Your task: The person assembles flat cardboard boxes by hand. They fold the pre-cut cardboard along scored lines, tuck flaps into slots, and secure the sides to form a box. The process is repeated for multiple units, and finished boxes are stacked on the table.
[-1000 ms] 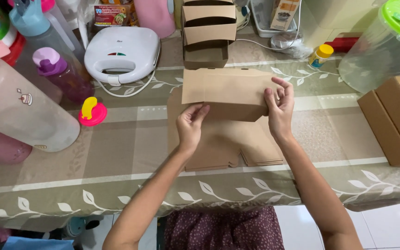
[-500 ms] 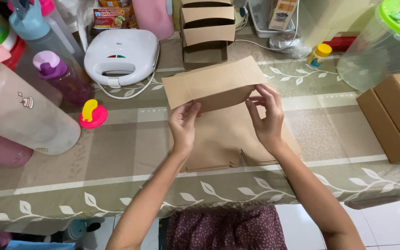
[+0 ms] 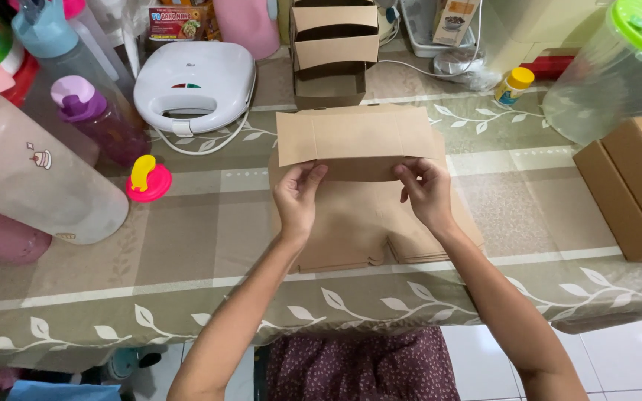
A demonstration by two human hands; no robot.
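so far, a flat brown cardboard blank (image 3: 356,134) is held off the table (image 3: 187,245) by its lower edge, pinched shut between the fingers of the left hand (image 3: 296,202) and right hand (image 3: 425,194), still unfolded. more flat blanks (image 3: 358,223) are stacked beneath, near the front edge; folded boxes (image 3: 334,44) are stacked toward the back edge, so much folding seems left.

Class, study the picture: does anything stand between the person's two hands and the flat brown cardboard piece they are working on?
Nothing visible does. The left hand and the right hand both already grip the lower edge of the flat cardboard piece, held above the stack of cardboard blanks on the table.
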